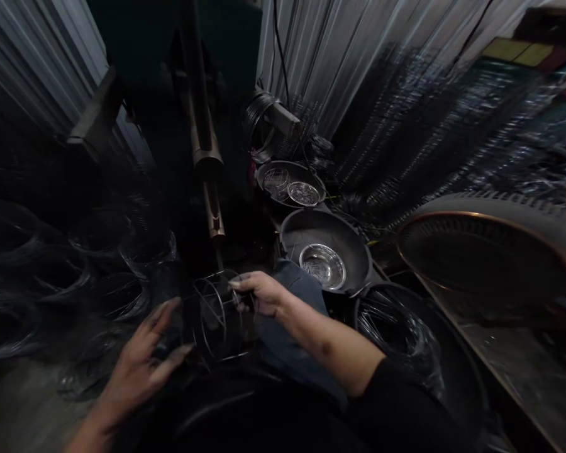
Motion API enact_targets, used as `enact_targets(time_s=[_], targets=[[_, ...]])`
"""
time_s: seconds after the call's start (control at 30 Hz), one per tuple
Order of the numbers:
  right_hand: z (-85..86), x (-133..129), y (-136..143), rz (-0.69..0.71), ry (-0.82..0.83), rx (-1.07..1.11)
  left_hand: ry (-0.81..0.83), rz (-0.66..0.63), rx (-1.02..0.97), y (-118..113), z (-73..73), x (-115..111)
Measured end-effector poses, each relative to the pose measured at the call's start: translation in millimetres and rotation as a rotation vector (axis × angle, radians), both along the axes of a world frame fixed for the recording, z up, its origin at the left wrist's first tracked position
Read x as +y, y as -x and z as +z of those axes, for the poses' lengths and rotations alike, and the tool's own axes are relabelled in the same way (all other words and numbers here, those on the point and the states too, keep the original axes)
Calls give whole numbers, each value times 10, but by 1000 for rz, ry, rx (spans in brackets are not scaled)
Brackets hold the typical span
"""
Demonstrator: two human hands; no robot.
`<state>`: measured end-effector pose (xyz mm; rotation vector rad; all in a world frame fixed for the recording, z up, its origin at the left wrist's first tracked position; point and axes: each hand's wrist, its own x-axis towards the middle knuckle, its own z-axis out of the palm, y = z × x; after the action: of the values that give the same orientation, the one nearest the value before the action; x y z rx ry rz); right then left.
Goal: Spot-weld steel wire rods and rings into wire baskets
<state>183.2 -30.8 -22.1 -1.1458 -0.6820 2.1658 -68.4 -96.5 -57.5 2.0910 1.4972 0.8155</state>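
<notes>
A round wire frame (224, 318), made of thin metal rings joined by cross wires, hangs tilted in front of my body. My right hand (259, 292) pinches its upper right rim between thumb and fingers. Just left of the frame, my left hand (146, 352) is apart from it, thumb and fingers spread, with nothing in it. Beyond the frame's top stands a machine's vertical copper-coloured rod (216, 217), its thin tip ending close to the upper ring. Dim light and motion blur hide the frame's finer wires.
To the right, a dark basin (292, 236) holds a shiny metal bowl (323, 265); a smaller basin (266, 173) behind holds another bowl. Wire coils (391, 321) lie at right, below a large round fan-like housing (490, 214). Stacked wire rings (146, 245) stand on the left.
</notes>
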Motion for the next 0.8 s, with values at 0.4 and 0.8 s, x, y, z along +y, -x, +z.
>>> enact_targets(time_s=[0.4,0.8], targets=[[264,550,391,126,-15,-219,-389,-96,148,-205,-196,141],[500,219,-311,-8,-570,-511,-106,432,-108,-418,-299,497]])
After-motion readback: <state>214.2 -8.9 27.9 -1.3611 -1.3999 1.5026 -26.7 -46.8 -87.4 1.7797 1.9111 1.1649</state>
